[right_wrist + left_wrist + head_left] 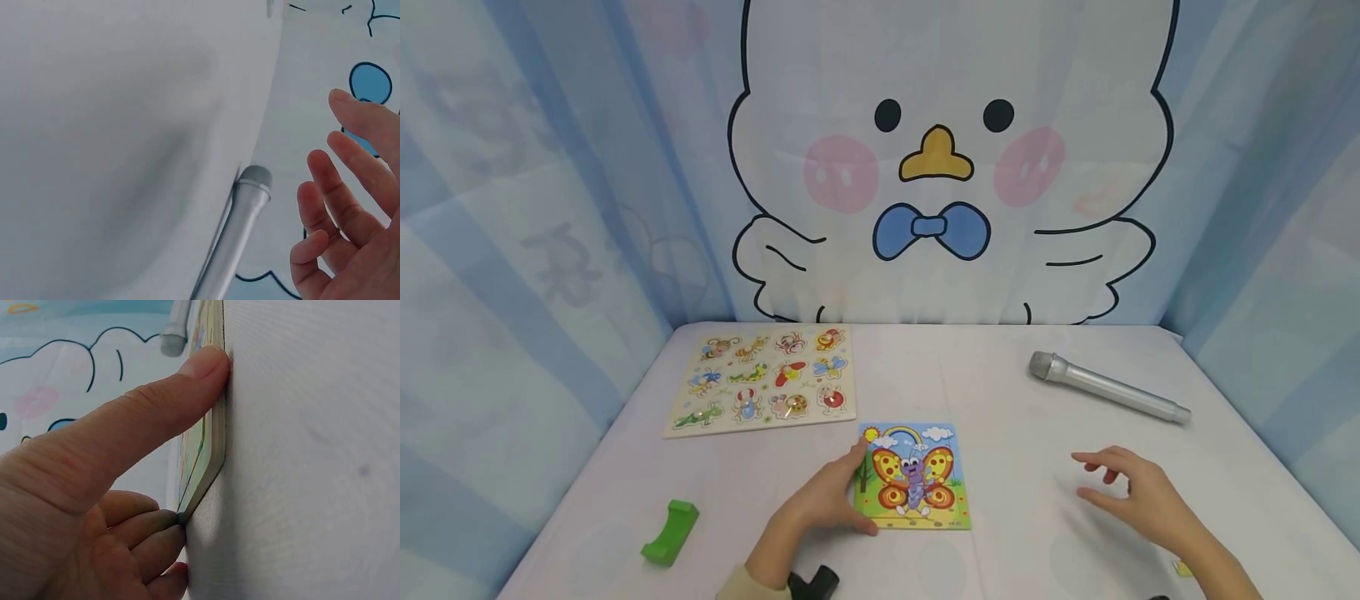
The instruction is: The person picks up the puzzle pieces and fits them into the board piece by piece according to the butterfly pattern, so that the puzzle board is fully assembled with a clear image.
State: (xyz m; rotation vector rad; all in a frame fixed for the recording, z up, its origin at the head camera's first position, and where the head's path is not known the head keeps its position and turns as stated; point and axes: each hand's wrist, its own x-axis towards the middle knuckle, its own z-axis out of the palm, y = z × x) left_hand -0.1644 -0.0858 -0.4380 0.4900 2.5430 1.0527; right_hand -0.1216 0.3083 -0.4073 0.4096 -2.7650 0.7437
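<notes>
A square butterfly puzzle board (913,479) lies flat on the table. My left hand (829,497) holds it along its left side, the thumb against the near edge and a fingertip by the far left corner. In the left wrist view the thumb (150,406) lies along the board's edge (217,425), while the other fingers curl at its corner. My right hand (1138,492) hovers over the table on the right, fingers loosely bent and holding nothing. Beyond that hand lies a silver toy microphone (1108,387), also seen in the right wrist view.
An insect puzzle board (767,379) lies at the back left. At the front left is a green arch-shaped block (672,533). A black object (814,583) shows beside the left wrist, and a small yellow piece (1182,568) is partly hidden by the right forearm. Printed curtains (932,283) surround the table.
</notes>
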